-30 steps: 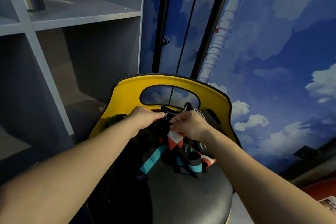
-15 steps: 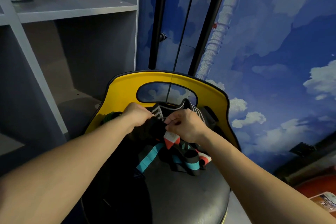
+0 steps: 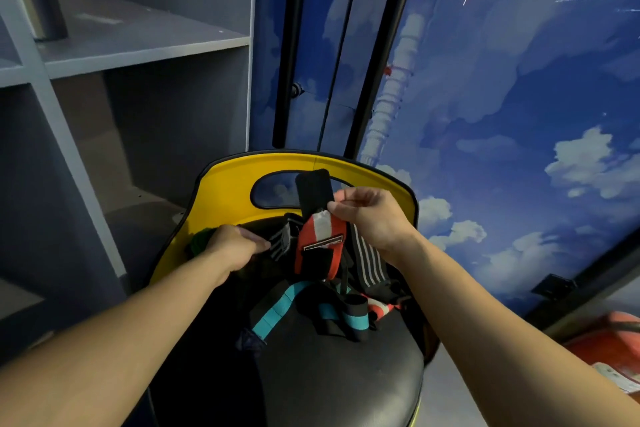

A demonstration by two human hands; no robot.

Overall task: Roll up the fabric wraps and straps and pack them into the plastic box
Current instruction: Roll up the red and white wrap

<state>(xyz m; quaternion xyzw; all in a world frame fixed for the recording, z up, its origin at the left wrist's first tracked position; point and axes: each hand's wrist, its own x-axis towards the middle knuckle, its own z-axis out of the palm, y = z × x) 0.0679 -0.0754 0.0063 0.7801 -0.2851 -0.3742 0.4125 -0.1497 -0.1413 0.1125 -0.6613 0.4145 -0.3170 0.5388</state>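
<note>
Two bare hands work over a tangle of fabric wraps heaped on a black chair seat in the lower middle of the frame. The right hand, at centre, pinches the upper end of a red, white and black wrist wrap between thumb and fingertips and holds it lifted above the heap; its black end flap stands up in front of the opening in the yellow chair back, and the striped body hangs down toward the pile. The left hand, lower and to the left of centre, has its fingers curled round a black wrap with grey stripes, just beside the red one. A black-and-white striped wrap lies right of centre under the right wrist. Black straps with teal bands sprawl across the seat below both hands. A green item shows dimly behind the left hand; what it is cannot be told. Grey shelving fills the upper left of the frame, and a blue sky-and-cloud wall the right.
</note>
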